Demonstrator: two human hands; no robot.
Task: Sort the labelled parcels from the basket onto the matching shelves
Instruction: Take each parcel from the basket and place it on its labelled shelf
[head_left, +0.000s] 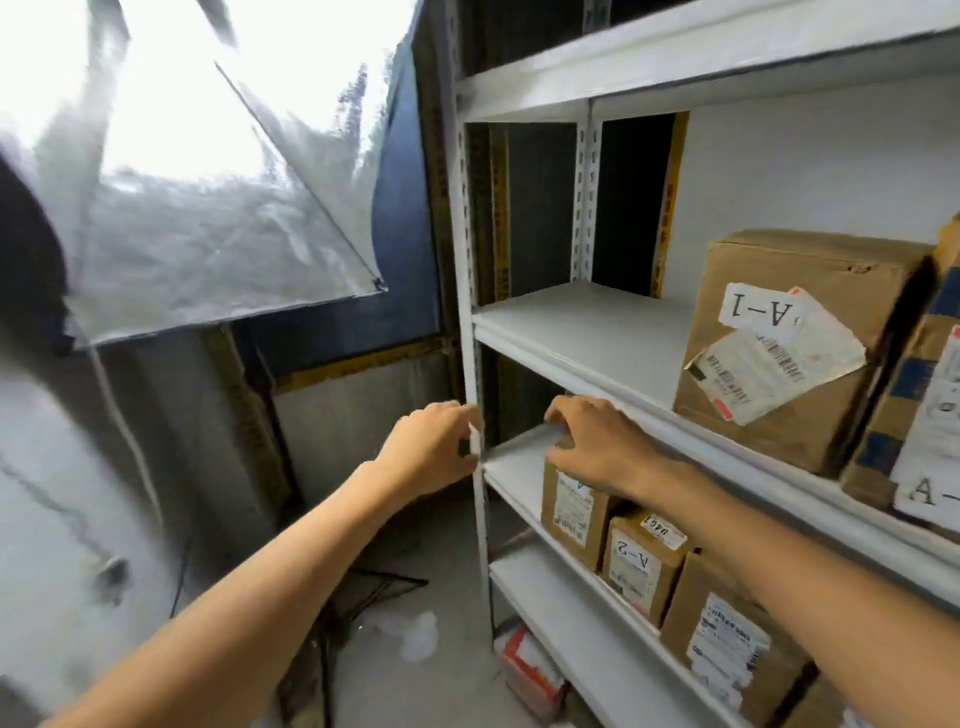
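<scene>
"On the lower shelf (511, 470), at its left end, what is the right hand (597, 449) doing?"

"It sits on top of a small brown parcel (566, 512). Its fingers bend over the far side of the top and the thumb is at the near side, so it grips the parcel. The parcel stands on the shelf board and has a white label on its front."

"And the left hand (431, 449)?"

"It is apart from the right one. Its fingers curl round the white post (478, 519) of the rack, just left of the parcel."

"What else is on that shelf?"

"Two more, in a row to the right. The second parcel (641, 564) is just beside the first, and its label says A-2, upside down. The third parcel (727, 639) is bigger and lies partly under the right arm."

"And the shelf above (582, 317)?"

"A big brown box (779, 415) stands there with a paper that says A-1 — upside down too — and a peeling label under it. A box with blue marks (893, 415) is just beside it, cut off by the edge."

"Anything on the floor (441, 545)?"

"A red and white box (530, 670) lies by the foot of the rack."
</scene>
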